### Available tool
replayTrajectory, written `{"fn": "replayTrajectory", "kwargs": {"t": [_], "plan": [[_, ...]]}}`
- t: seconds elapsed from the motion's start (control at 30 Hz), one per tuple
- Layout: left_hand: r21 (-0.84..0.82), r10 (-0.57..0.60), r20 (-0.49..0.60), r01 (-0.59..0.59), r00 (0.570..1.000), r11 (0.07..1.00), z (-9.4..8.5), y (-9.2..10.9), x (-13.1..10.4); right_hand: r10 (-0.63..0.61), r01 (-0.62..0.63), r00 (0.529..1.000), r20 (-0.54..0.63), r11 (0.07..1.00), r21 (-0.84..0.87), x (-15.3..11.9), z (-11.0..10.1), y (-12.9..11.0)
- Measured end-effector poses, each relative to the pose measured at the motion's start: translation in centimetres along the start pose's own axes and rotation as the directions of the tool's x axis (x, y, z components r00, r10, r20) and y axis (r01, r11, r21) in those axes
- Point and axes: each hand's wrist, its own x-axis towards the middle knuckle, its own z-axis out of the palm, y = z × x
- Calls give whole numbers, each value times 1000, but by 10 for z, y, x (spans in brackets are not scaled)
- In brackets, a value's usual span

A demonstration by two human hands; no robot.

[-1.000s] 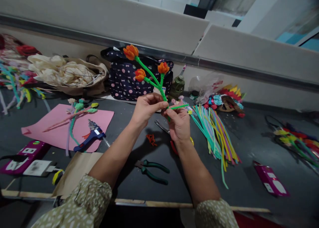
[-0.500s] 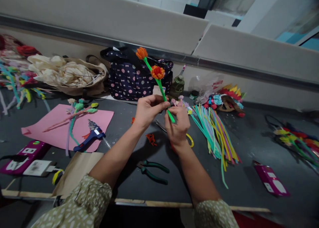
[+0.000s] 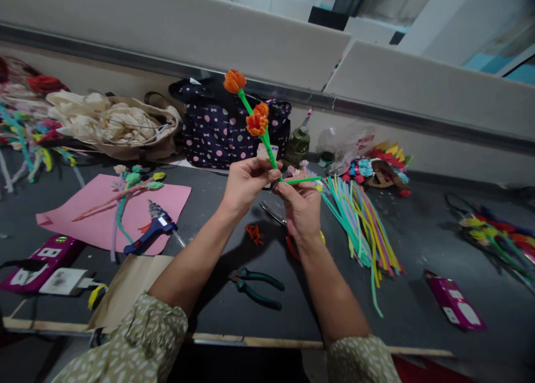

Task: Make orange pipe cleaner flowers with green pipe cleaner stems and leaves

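Note:
A pipe-cleaner flower stem (image 3: 271,155) with several orange blooms (image 3: 256,121) leans up and to the left above the table. My left hand (image 3: 248,185) pinches its green stalk below the blooms. Just beneath, my right hand (image 3: 301,204) is closed at the lower part of the stalk, thumb and fingertips together. From these fingers a green pipe-cleaner end (image 3: 303,179) sticks out to the right. Under my right wrist lie scissors (image 3: 292,248), partly hidden. Orange clippings (image 3: 253,234) and green-handled pliers (image 3: 259,289) rest on the table between my forearms.
Loose coloured pipe cleaners (image 3: 363,227) lie to the right, with a purple device (image 3: 453,302) beyond. At left are a blue glue gun (image 3: 152,229), pink paper (image 3: 175,196) and another purple device (image 3: 50,260). A dotted bag (image 3: 217,132) stands at the back.
The flower stem has turned, so another orange bloom shows. A green end now points right from my right fingers; before, a green end pointed down past them.

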Motion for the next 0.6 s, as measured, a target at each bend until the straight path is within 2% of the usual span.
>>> {"fn": "replayTrajectory", "kwargs": {"t": [0.17,0.3,0.37,0.47,0.53,0.6], "plan": [[-33,16,2,-16,1000,999,0,-1,0,204,-225,973,112,946,235,3,-2,-2],[-2,11,25,-11,1000,1000,0,0,-2,383,-447,892,240,828,339,6,-6,-1],[13,9,36,-10,999,1000,0,1,-2,410,-486,871,270,795,362,6,-5,0],[25,12,32,-13,999,1000,-1,0,-2,343,-396,916,208,854,337,4,-1,1],[20,8,20,-8,1000,1000,0,0,-1,224,-244,969,103,933,263,3,2,3],[5,-2,13,2,1000,1000,1,-1,-1,49,-47,999,-12,990,131,1,5,6]]}}
